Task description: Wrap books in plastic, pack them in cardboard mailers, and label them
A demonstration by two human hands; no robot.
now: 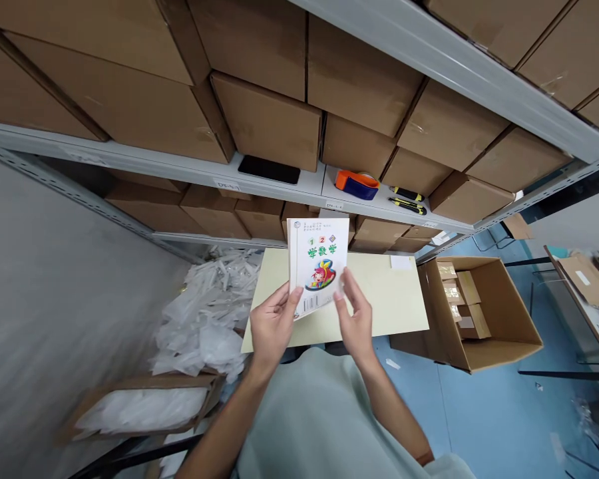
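A white booklet (322, 249) is held upright over the table in front of me. Its cover has green Chinese characters, the numbers 1, 2 and 3, a cartoon girl and a barcode. My left hand (274, 322) grips the lower left edge, thumb on the front and fingers behind. At the lower right edge, my right hand (357, 319) has its thumb and fingers apart, close around the corner; whether it touches the cover is hard to see. Below lies the pale yellow tabletop (389, 303), with a small white paper (402, 262) at its far right.
Shelves of cardboard boxes (267, 120) rise ahead. On the shelf edge lie a black phone (268, 169), an orange-and-blue tape roll (357, 185) and yellow-black utility knives (407, 200). Crumpled plastic bags (209, 319) pile up left; an open carton (509, 326) with small boxes stands right.
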